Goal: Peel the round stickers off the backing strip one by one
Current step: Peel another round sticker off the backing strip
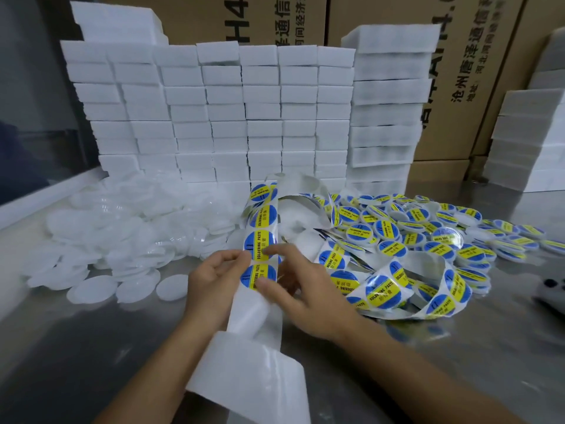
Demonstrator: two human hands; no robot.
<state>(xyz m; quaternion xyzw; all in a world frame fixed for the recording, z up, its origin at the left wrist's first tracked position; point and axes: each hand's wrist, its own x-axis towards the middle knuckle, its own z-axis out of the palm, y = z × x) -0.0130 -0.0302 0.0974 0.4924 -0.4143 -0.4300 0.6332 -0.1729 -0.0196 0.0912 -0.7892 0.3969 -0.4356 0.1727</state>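
Observation:
A white backing strip (pixel 253 313) rises from the table's middle, carrying round blue-and-yellow stickers (pixel 260 243) marked "soldering paste". Its bare lower part curls toward me. My left hand (pixel 214 289) holds the strip's left edge, thumb and fingers curled round it beside the lowest sticker (pixel 255 276). My right hand (pixel 302 289) reaches in from the right with its fingers fairly straight. Its thumb tip lies on the lowest sticker and a fingertip touches the sticker above. More of the strip (pixel 385 286) loops across the table to the right.
A heap of clear plastic lids (pixel 122 234) lies at the left. Lids bearing stickers (pixel 428 228) are piled at the right. White foam blocks (pixel 232 117) are stacked behind, cardboard boxes (pixel 458 71) beyond them. A dark object (pixel 550 289) sits at the right edge.

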